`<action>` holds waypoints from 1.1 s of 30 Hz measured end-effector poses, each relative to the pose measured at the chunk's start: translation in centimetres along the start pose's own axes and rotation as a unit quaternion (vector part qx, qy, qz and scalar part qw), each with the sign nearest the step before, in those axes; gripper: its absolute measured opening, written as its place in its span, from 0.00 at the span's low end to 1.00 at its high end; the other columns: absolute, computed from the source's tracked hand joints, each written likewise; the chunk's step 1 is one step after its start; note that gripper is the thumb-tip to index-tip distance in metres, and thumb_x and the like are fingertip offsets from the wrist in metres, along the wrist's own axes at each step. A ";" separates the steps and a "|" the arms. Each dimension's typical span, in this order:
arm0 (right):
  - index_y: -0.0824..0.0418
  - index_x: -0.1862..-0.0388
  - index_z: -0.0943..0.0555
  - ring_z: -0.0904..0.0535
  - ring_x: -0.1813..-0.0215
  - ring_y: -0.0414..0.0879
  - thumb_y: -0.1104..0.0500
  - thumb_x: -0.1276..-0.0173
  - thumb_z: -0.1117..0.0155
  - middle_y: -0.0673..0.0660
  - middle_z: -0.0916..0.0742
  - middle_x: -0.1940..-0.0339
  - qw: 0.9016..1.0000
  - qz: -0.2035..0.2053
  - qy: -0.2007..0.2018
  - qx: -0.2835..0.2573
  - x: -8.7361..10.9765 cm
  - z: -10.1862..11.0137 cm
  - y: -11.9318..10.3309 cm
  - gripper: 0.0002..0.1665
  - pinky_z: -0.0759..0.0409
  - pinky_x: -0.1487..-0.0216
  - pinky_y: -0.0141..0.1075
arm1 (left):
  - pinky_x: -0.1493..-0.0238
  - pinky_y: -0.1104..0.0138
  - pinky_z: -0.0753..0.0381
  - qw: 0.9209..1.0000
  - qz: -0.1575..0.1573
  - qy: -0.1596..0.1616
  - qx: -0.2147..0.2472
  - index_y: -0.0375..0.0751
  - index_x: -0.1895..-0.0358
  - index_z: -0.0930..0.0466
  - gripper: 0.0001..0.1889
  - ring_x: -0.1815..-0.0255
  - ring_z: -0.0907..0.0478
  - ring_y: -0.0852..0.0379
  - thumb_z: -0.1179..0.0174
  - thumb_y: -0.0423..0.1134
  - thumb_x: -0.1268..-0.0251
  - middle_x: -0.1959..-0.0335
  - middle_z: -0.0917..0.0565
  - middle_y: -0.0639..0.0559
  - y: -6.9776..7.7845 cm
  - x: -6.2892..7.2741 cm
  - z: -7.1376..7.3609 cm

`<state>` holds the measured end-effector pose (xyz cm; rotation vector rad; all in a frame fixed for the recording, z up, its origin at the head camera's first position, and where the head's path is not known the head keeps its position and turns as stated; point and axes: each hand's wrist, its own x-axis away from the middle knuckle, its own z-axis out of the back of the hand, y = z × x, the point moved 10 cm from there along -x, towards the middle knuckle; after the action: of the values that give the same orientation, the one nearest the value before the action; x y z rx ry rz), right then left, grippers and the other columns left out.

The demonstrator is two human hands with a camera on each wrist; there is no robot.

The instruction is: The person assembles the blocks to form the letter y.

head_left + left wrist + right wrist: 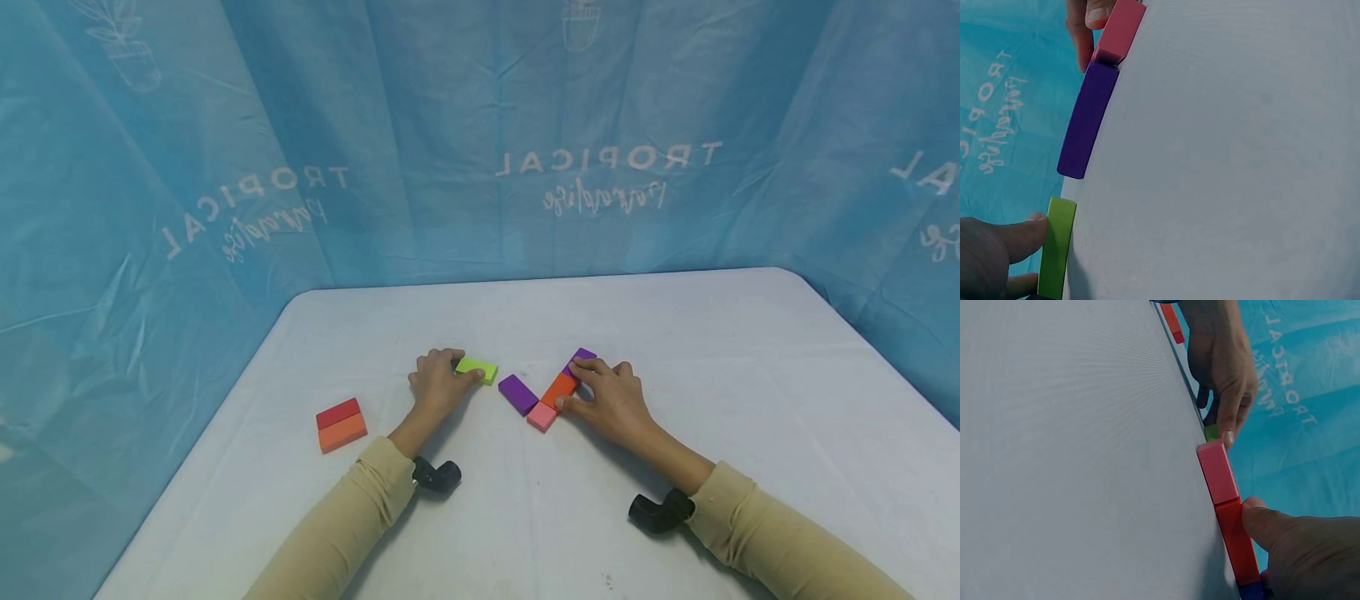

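Note:
My left hand [438, 385] pinches a lime-green block [480, 369] between thumb and fingers, at or just above the white table. To its right a purple block [517, 394] lies slanted, its near end against a small pink block [542, 417]. From the pink block an orange block [558, 390] runs away to the upper right, with a second purple block [583, 357] at its far end. My right hand [615, 402] holds this row: the thumb [1266, 524] touches the orange block's side, and a fingertip lies on the far purple block. Its other fingers are partly hidden.
A red block [338, 413] and an orange block [342, 433] lie side by side to the left on the white table [525, 517]. Blue printed curtain [450, 125] hangs behind and beside the table. Dark wrist cameras [660, 512] stick out from both sleeves.

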<state>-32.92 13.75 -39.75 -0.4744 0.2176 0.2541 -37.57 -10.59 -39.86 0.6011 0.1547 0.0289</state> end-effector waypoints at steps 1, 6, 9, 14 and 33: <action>0.59 0.38 0.25 0.31 0.51 0.60 0.42 0.45 0.31 0.60 0.22 0.37 1.000 0.000 0.000 0.000 0.0 0.0 0.0 0.39 0.35 0.57 0.46 | 0.49 0.51 0.38 1.000 0.000 -0.001 0.000 0.40 0.43 0.23 0.29 0.47 0.30 0.45 0.34 0.51 0.46 0.51 0.21 0.41 0.0 0.0 0.0; 0.60 0.38 0.25 0.32 0.50 0.60 0.41 0.45 0.31 0.59 0.23 0.37 1.000 0.001 0.000 -0.001 0.0 0.0 0.1 0.39 0.35 0.57 0.46 | 0.47 0.52 0.38 1.000 -0.005 -0.016 0.003 0.41 0.42 0.24 0.28 0.45 0.31 0.45 0.34 0.51 0.45 0.49 0.21 0.42 0.1 -0.3 -0.3; 0.60 0.38 0.25 0.32 0.50 0.60 0.42 0.45 0.31 0.59 0.23 0.36 1.000 0.001 0.000 -0.001 0.0 0.0 0.1 0.39 0.36 0.57 0.46 | 0.46 0.52 0.38 0.999 -0.013 -0.031 0.002 0.42 0.41 0.25 0.28 0.44 0.32 0.45 0.36 0.51 0.43 0.48 0.22 0.42 0.2 -0.6 -0.6; 0.60 0.38 0.25 0.32 0.51 0.59 0.42 0.45 0.31 0.59 0.23 0.36 1.000 0.001 -0.001 -0.005 0.0 0.0 0.1 0.38 0.36 0.58 0.45 | 0.43 0.51 0.39 0.998 -0.031 -0.056 -0.005 0.43 0.39 0.27 0.28 0.43 0.33 0.46 0.38 0.50 0.41 0.46 0.23 0.43 0.4 -1.1 -1.0; 0.59 0.38 0.25 0.31 0.51 0.59 0.43 0.45 0.31 0.60 0.22 0.38 1.000 -0.003 -0.002 0.002 0.0 -0.1 0.1 0.37 0.35 0.57 0.47 | 0.36 0.52 0.39 0.986 -0.095 -0.136 0.001 0.48 0.37 0.27 0.25 0.43 0.33 0.49 0.40 0.48 0.38 0.43 0.24 0.46 1.6 -2.4 -2.5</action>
<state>-32.99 13.82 -39.88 -0.4697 0.2129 0.2496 -40.28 -8.05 -40.70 0.5843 -0.0539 -0.2380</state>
